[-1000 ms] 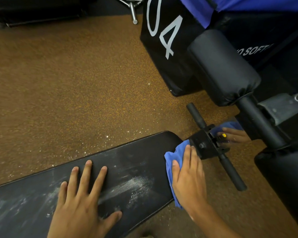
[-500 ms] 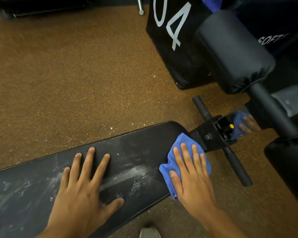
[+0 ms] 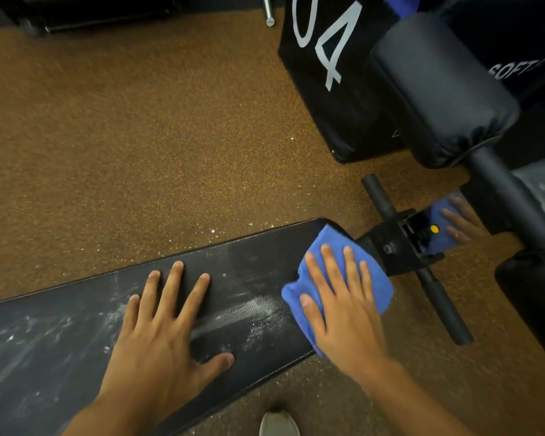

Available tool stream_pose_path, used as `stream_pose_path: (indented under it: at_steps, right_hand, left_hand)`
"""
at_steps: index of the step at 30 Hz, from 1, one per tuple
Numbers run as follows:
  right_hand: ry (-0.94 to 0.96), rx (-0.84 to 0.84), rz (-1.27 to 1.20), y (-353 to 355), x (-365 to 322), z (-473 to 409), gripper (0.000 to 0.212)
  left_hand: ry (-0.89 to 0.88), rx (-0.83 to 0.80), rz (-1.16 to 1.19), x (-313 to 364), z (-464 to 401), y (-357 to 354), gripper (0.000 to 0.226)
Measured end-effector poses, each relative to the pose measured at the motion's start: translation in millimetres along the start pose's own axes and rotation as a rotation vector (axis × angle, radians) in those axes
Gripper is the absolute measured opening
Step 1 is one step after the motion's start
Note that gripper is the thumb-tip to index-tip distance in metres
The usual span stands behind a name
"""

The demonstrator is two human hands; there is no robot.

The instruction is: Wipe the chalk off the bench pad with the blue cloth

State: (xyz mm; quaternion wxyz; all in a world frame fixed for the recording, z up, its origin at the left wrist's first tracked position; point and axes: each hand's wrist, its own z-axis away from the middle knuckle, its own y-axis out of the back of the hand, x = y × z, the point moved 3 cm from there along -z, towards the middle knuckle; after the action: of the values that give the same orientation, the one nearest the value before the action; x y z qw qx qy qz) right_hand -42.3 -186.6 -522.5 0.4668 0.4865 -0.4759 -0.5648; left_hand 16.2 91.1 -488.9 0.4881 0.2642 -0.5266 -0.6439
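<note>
One long black padded bench pad (image 3: 76, 335), smeared with white chalk (image 3: 252, 309) (heaviest just left of the cloth). One crumpled blue cloth (image 3: 375, 278), at the pad's right end, pinned flat under the right hand (image 3: 337, 306), fingers spread and pressing, not clenched. One left hand (image 3: 164, 325), mid-pad, palm down, fingers splayed, grasping nothing.

Likely risks: chalk pushed off the pad onto the brown speckled floor (image 3: 139, 136) beyond it; cloth snagging on the black metal bracket (image 3: 390, 243) just past the pad's end; streaks missed under the bracing left hand.
</note>
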Motion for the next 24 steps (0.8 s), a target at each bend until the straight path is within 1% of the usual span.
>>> stream_pose_path:
  at_steps: [3,5,9,11,16,21,23,24]
  right_hand:
    - [0.137,-0.028,0.023,2,-1,21,0.062]
    - [0.158,-0.034,0.028,5,4,9,0.063]
    - [-0.003,-0.02,0.032,11,-8,-42,0.067]
    - [-0.039,-0.015,0.044,9,-15,-51,0.069]
    - [0.101,-0.027,0.091,8,-11,-37,0.072]
    - [0.272,-0.052,0.052,9,-7,-20,0.076]
    - [0.262,-0.048,0.033,12,-4,-27,0.079]
    - [0.212,-0.036,0.026,12,-4,-35,0.081]
  left_hand:
    - [0.008,-0.009,0.005,0,0,2,0.119]
    - [0.005,-0.009,-0.005,1,0,3,0.118]
    - [-0.006,0.013,-0.029,1,-2,4,0.116]
    - [-0.009,0.008,-0.037,0,-2,2,0.116]
    - [-0.006,-0.027,-0.049,-1,0,4,0.118]
    - [0.005,-0.043,-0.05,-1,-1,6,0.12]
    - [0.004,-0.034,-0.044,-2,0,6,0.119]
    - [0.003,-0.032,-0.041,-2,0,5,0.119]
